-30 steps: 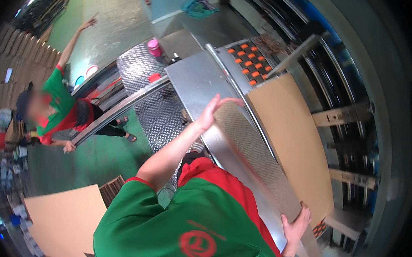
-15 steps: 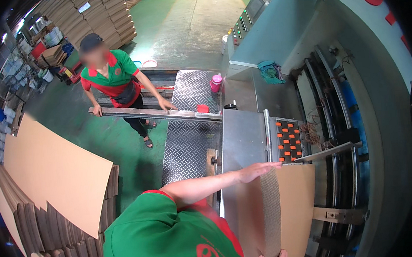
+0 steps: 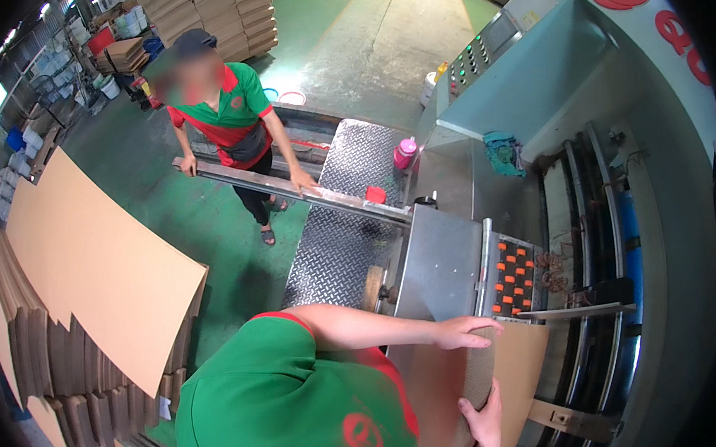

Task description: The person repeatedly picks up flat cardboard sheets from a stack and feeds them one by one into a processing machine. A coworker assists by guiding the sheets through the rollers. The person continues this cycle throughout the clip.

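A stack of brown corrugated cardboard sheets [image 3: 478, 373] stands in front of me at the machine's feed end, its fluted edges showing. My left hand [image 3: 464, 333] rests against the far end of the stack, its fingers stretched out. Closer to the lower edge, my right hand [image 3: 485, 421] grips the stack's side, with the thumb on the fluted edge. A tan cardboard sheet [image 3: 521, 353] lies flat beyond the stack, beside the rollers. My chest hides part of the stack's near side.
A co-worker [image 3: 230, 116] stands at the far left, both hands on a long metal bar [image 3: 289, 187]. Orange feed wheels [image 3: 513, 279] and dark rollers lie to the right. Stacked cardboard [image 3: 104, 266] fills the left. A pink bottle [image 3: 404, 152] stands on the chequered metal plate [image 3: 334, 242].
My right hand has moved up along the stack's edge, closer to my left hand. My left hand has tilted down onto the stack's end. The whole view has shifted slightly.
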Motion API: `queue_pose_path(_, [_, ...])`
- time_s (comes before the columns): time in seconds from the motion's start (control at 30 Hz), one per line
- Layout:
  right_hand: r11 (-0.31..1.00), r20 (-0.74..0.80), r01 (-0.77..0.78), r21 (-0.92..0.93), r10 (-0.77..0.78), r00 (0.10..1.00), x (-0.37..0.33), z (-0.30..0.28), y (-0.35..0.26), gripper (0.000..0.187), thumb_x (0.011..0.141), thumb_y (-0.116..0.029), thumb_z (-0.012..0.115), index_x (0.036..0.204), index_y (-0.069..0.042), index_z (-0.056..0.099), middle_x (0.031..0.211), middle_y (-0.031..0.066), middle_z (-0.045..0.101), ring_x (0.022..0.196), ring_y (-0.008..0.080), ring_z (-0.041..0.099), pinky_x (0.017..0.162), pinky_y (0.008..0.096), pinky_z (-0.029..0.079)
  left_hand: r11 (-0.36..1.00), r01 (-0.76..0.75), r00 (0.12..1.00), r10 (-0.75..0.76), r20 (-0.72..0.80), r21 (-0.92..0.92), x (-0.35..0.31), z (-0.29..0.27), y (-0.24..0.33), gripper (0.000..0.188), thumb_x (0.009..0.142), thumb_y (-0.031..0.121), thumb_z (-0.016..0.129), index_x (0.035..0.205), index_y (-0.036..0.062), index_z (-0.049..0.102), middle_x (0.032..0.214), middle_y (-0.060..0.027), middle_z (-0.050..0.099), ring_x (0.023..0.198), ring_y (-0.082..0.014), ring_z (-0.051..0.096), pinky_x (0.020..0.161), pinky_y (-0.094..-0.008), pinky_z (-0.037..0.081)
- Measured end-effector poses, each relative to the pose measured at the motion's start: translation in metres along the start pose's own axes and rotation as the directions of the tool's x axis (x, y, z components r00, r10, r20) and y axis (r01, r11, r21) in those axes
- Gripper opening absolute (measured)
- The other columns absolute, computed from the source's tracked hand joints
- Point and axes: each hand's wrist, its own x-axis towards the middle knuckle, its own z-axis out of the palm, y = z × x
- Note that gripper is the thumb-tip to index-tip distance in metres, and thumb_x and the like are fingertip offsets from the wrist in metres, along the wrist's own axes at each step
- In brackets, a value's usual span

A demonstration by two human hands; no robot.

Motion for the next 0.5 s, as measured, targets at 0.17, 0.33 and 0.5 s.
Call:
queue_pose_path(0.17, [0.982, -0.017, -0.017, -0.189, 0.014, 1.000, -0.007, 0.001, -0.008, 0.094, 0.074, -0.014, 0.089, 0.155, -0.005, 0.042, 0.136, 0.0258, 0.064, 0.128, 0.0410, 0.063, 0.109, 0.0492, 0.049, 0.995, 0.003, 1.000, 0.000, 0.031, -0.102, 0.001, -0.001, -0.004, 0.056, 0.106, 0.021, 0.062, 0.157, 0.0027, 0.046, 0.158, -0.0137, 0.054, 0.149, -0.0253, 0.047, 0.124, -0.0408, 0.036])
queue_pose_path(0.33, [0.994, -0.019, -0.003, -0.106, 0.001, 1.000, -0.011, 0.004, -0.015, 0.096, 0.073, -0.015, 0.090, 0.155, -0.005, 0.041, 0.134, 0.0259, 0.066, 0.125, 0.0432, 0.064, 0.108, 0.0512, 0.050, 0.994, 0.028, 0.999, -0.025, 0.036, -0.105, -0.001, -0.001, -0.008, 0.058, 0.108, 0.023, 0.060, 0.160, 0.0036, 0.044, 0.160, -0.0129, 0.052, 0.150, -0.0245, 0.046, 0.125, -0.0402, 0.035])
queue_pose_path(0.5, [0.974, -0.055, -0.051, -0.219, 0.040, 0.998, -0.011, 0.006, -0.009, 0.094, 0.074, -0.014, 0.089, 0.154, -0.004, 0.042, 0.133, 0.0262, 0.067, 0.124, 0.0433, 0.065, 0.105, 0.0510, 0.052, 0.980, 0.050, 0.998, -0.039, 0.058, -0.192, -0.002, -0.002, -0.006, 0.064, 0.109, 0.026, 0.059, 0.166, 0.0058, 0.036, 0.166, -0.0126, 0.046, 0.154, -0.0242, 0.041, 0.127, -0.0403, 0.033])
